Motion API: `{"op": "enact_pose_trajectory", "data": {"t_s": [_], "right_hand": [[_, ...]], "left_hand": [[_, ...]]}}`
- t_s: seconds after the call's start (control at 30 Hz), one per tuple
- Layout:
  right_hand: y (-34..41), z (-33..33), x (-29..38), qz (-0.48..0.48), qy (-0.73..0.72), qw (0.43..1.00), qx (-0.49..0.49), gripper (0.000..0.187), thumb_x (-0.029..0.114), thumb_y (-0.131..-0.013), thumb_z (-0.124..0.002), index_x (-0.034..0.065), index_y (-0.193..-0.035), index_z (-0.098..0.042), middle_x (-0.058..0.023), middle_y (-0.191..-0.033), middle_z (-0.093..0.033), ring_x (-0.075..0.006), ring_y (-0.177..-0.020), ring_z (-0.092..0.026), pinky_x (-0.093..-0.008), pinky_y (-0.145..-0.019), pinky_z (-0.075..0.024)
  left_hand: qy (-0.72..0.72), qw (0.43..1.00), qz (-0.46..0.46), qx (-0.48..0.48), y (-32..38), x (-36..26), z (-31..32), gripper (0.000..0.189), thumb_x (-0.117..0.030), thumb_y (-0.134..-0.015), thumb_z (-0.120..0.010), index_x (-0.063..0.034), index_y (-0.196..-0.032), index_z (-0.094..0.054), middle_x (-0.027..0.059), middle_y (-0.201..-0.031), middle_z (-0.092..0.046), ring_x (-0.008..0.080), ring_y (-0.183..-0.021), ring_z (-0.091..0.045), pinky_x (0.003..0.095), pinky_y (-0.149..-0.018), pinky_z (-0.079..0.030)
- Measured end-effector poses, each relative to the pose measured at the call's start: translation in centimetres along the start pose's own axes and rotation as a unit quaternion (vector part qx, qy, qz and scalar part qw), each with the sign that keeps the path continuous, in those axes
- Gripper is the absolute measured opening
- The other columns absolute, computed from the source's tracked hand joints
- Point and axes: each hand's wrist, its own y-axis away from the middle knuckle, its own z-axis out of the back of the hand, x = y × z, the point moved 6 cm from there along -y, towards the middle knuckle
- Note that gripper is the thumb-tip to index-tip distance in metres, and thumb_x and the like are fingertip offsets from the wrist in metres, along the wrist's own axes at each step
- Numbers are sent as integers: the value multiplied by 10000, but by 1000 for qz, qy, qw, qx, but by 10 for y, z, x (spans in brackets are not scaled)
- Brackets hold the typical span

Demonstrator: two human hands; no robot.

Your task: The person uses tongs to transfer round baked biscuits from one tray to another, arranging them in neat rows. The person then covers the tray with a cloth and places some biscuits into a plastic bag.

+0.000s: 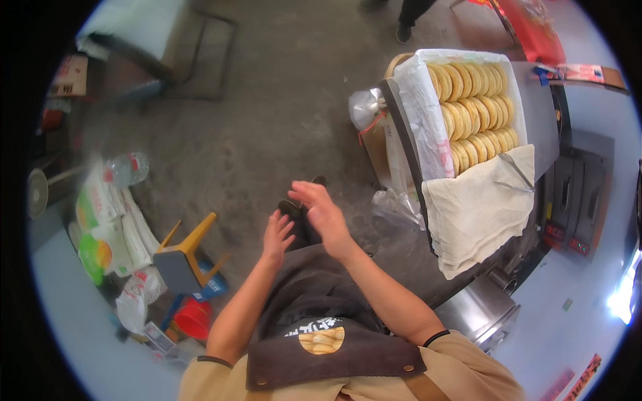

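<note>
My left hand (278,236) and my right hand (321,213) are raised in front of my apron (326,285), a small gap between them, fingers apart and holding nothing. To the right, a paper-lined tray (424,130) holds several rows of round flat breads (474,118) standing on edge. A cream cloth (476,220) covers the tray's near end, and metal tongs (516,173) lie on it. Neither hand touches the tray.
A stool (178,268) lies tipped at the left, beside a red bucket (193,318), stacked sacks (118,225) and a large plastic bottle (128,169). An oven (577,195) stands at the right. A person's leg (412,15) shows at the top.
</note>
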Motion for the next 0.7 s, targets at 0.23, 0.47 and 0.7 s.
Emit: {"op": "enact_pose_trajectory", "data": {"t_s": [0.23,0.47,0.7], "right_hand": [[134,190,-262,-296,23,823,-484,370,359,-1098,-622,87,-1332,-712,-87,-1220,-713,-260,-1172,-678,-439,-1052,-519],[224,367,-384,-198,-491,449,-720,522,545,-949,-701,129,-1260,-658,-79,-1228,-668,-354,-1099,-656,-566,-997,-484],[205,387,-378,-137,-422,503,-742,327,413,-964,-755,115,-1072,-678,-28,-918,-657,-205,-826,-612,-413,-795,-504]], "left_hand": [[30,978,-17,205,-31,-37,-58,686,-534,-1136,-412,-148,-1697,-321,176,-1663,-451,324,-1480,-503,512,-1207,-428],[-185,980,65,-20,-67,-17,75,559,-400,-1144,-499,-111,-1616,-427,172,-1473,-621,287,-1287,-661,436,-1053,-543],[-344,936,70,-9,-74,-51,100,519,-369,-1150,-499,-90,-1585,-452,147,-1368,-682,243,-1192,-696,401,-978,-568]]}}
